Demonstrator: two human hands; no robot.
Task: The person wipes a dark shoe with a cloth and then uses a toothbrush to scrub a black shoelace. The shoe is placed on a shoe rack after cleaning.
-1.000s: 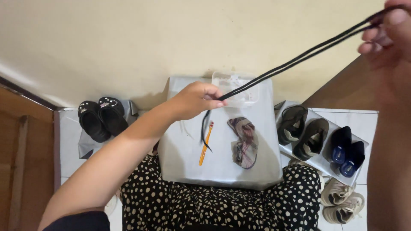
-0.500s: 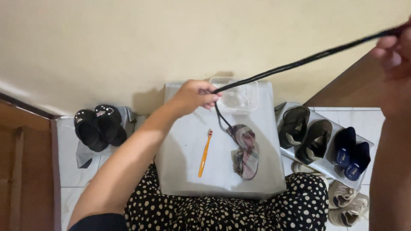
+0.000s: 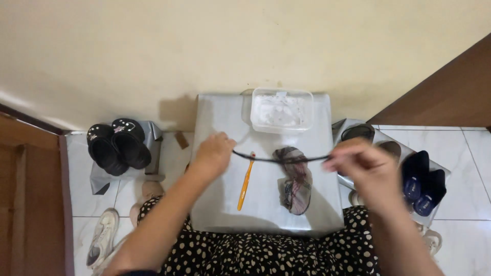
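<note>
A black shoelace (image 3: pixel 279 159) is stretched level between my two hands, just above a small grey table (image 3: pixel 215 204). My left hand (image 3: pixel 214 153) pinches its left end and my right hand (image 3: pixel 364 168) pinches its right end. Under the lace lie an orange toothbrush (image 3: pixel 245 181) and a dark mesh insole or sandal (image 3: pixel 295 180). A clear plastic tub (image 3: pixel 281 109) with white contents stands at the table's far edge.
Black clogs (image 3: pixel 115 145) sit on a grey sheet at the left, with a white sneaker (image 3: pixel 102 236) below them. Blue and dark shoes (image 3: pixel 422 176) rest on a grey sheet at the right. A cream wall is ahead. My lap wears a dotted black skirt (image 3: pixel 266 253).
My right hand has come down from the upper right to table height, so the lace now runs level instead of slanting up. The view has shifted slightly.
</note>
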